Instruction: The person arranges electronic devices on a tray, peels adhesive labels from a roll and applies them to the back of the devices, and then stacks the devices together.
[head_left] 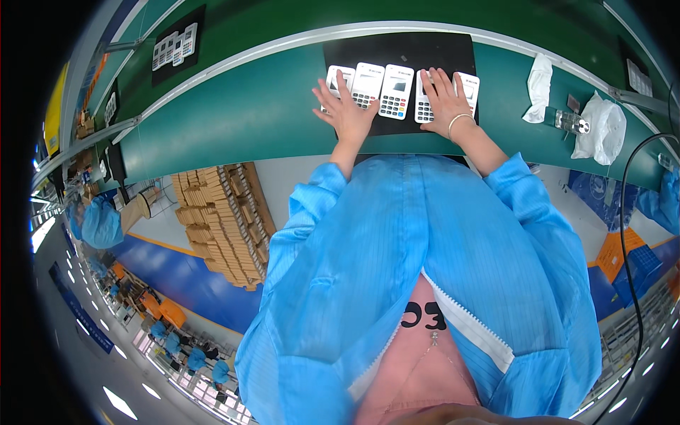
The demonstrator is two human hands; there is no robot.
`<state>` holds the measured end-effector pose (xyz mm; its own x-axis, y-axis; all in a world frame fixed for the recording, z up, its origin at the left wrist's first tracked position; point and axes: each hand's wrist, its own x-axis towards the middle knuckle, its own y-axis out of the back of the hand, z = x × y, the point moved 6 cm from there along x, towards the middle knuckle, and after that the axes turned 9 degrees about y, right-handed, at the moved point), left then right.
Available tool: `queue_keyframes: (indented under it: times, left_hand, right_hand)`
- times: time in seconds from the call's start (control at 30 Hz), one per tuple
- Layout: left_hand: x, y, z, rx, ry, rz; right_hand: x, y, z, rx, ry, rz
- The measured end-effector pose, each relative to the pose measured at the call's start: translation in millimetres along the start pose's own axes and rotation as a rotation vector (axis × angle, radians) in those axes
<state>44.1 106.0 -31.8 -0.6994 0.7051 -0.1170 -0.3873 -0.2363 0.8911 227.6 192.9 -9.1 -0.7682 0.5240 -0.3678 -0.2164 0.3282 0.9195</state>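
Note:
A row of white card payment terminals with small screens and keypads lies on a black mat [453, 49]. My left hand [350, 117], fingers spread, rests over the leftmost terminal [333, 71], hiding much of its keypad; the thumb reaches the lower part of the second terminal [369, 76]. In the middle, the third terminal [397, 91] is uncovered. Flat over the fourth terminal [423, 110] lies my right hand [448, 105], its fingers stretched out. Part of the rightmost terminal [470, 88] shows beside that hand. Neither hand grasps anything.
On the green bench [234, 120] to the right are a white crumpled wrapper [539, 88], a clear glass jar [569, 122] and a white plastic bag [602, 131]. More terminals [175, 46] lie beyond the metal rail. Stacked cardboard pieces [212, 219] stand at lower left; a black cable [626, 248] hangs right.

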Motion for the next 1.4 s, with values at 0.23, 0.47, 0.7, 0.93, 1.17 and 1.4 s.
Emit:
queue_keyframes:
  times: [0.23, 0.47, 0.7, 0.93, 1.17, 1.4]
  left_hand:
    - [7.7, 20.7, -75.4, -0.245, 0.158, 0.157]
    - [-10.4, 14.0, -77.5, -0.231, 0.005, -0.078]
    - [-4.2, 32.2, -89.9, -0.221, -0.005, 0.045]
    - [1.6, 41.5, -104.9, -0.115, -0.034, 0.124]
    - [63.7, 37.2, -112.8, 0.057, 0.134, 0.132]
    - [183.6, 27.1, -85.9, -0.085, 0.092, 0.251]
  right_hand:
    - [-56.3, -7.5, 62.4, 0.278, -0.173, 0.583]
    - [-82.6, -71.4, 73.3, 0.377, -0.397, 0.376]
    - [-56.8, -70.2, 40.6, 0.462, -0.22, 0.179]
    - [14.0, -56.8, -16.6, 1.336, -0.001, -0.048]
    - [59.0, -57.4, -38.0, 1.752, -0.105, -0.216]
    - [58.8, -69.5, -24.1, 1.712, -0.326, -0.069]
